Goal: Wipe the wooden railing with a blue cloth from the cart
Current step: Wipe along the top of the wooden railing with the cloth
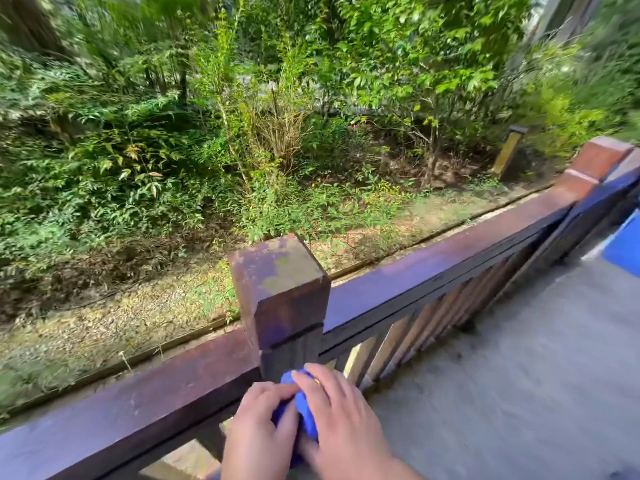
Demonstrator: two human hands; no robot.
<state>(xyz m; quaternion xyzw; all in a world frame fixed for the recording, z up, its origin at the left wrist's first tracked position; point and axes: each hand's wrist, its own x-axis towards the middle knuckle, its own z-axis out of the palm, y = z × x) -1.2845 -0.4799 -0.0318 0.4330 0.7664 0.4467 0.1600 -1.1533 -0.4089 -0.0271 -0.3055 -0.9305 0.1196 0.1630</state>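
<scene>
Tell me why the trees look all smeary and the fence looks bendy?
In the head view, the bushes are streaked by motion blur, worst toward the edges; the wide-angle lens bows the wooden railing; sun lights the post top, and the hands' edges around the blue cloth are slightly soft.

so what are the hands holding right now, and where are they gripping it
Both hands hold the blue cloth, bunched between them: the left hand grips its left side, the right hand covers its right side and top, close to the railing post.
</scene>
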